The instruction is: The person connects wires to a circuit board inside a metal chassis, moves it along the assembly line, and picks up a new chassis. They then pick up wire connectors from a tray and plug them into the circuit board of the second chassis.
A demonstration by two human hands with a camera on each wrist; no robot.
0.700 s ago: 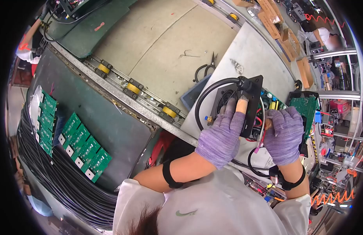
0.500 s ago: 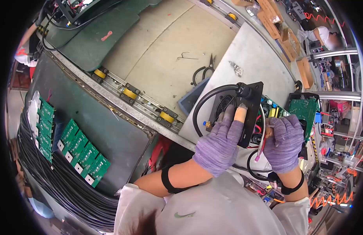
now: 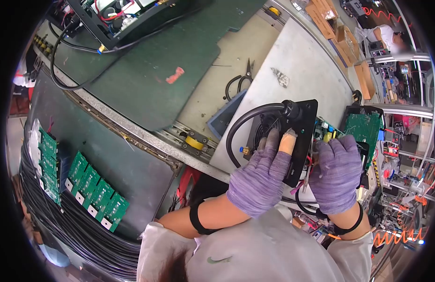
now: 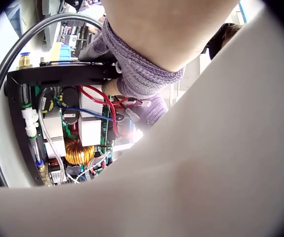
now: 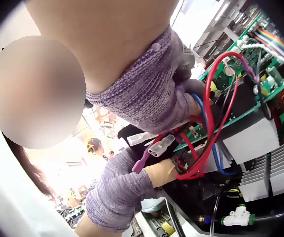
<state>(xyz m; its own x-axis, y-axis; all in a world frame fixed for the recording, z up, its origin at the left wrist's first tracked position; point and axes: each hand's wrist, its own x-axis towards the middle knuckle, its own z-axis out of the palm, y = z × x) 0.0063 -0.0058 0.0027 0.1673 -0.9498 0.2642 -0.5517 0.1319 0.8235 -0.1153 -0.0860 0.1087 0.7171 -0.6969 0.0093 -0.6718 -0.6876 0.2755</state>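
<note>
In the head view my gloved left hand [image 3: 257, 183] holds the black panel [image 3: 302, 136] of an electronics unit. Its fingers lie across the outer face beside a fan, one fingertip wrapped in beige tape. The thumb is at the inner side in the right wrist view, by the red wires [image 5: 208, 118]. My gloved right hand [image 3: 336, 174] has its fingers curled at the red and blue wires inside the unit, its fingertips partly hidden. Clear-sleeved connectors [image 5: 162, 145] hang loose close below it. A copper coil [image 4: 79, 152] and heat sinks [image 4: 90, 131] sit inside.
A thick black cable [image 3: 231, 136] loops from the panel. Scissors [image 3: 245, 77] and a blue-grey tray [image 3: 225, 115] lie beyond. Green circuit boards [image 3: 93, 192] and bundled black cables [image 3: 76, 232] lie at left. A green pallet [image 3: 147, 89] carries another open unit [image 3: 128, 19].
The green pallet with the other unit has slid right along the roller track, covering more of the floor area. The panel has shifted slightly down; both hands stay at the unit.
</note>
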